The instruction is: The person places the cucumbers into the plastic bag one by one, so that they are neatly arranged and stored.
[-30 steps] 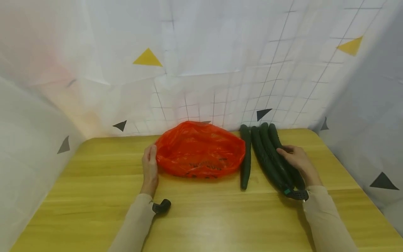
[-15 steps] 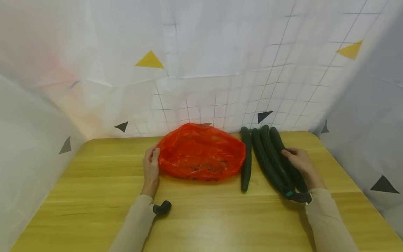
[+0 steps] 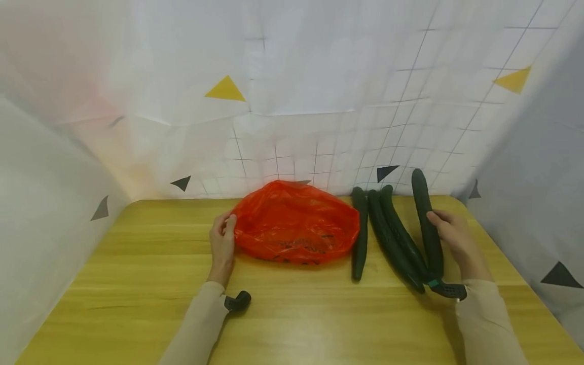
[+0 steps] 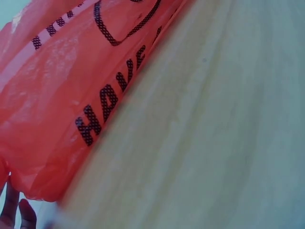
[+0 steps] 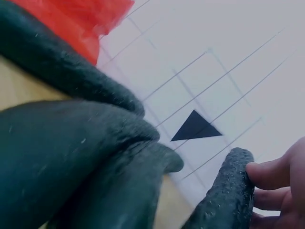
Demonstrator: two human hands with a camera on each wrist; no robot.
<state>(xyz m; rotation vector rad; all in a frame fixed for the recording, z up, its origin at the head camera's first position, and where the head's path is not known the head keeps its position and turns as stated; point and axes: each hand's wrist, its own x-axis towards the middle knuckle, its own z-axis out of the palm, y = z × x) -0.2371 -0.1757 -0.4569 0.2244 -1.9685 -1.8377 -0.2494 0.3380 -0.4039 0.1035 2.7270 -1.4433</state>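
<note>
My right hand [image 3: 460,241] grips a dark green cucumber [image 3: 426,223], thumb on one side and fingers on the other. The cucumber's far end rises above the table's back edge, and in the right wrist view this cucumber [image 5: 224,191] slants beside my thumb. Two more cucumbers [image 3: 388,238] lie side by side just left of it, and another cucumber [image 3: 360,235] rests along the bag's right side. At the left, my left hand [image 3: 222,246] holds the side of a red plastic bag [image 3: 294,223], whose mouth gapes. Black print shows on the bag [image 4: 57,95] in the left wrist view.
The wooden table [image 3: 292,314] ends at the back against a white wall sheet [image 3: 301,91] with grid lines and triangles. Grey-white sheets [image 3: 534,203] stand along both sides. Each wrist wears a black strap mount [image 3: 238,301].
My right hand has lifted the rightmost cucumber and drawn it rightward, apart from the other two. My left hand stays at the bag. The head view has shifted slightly.
</note>
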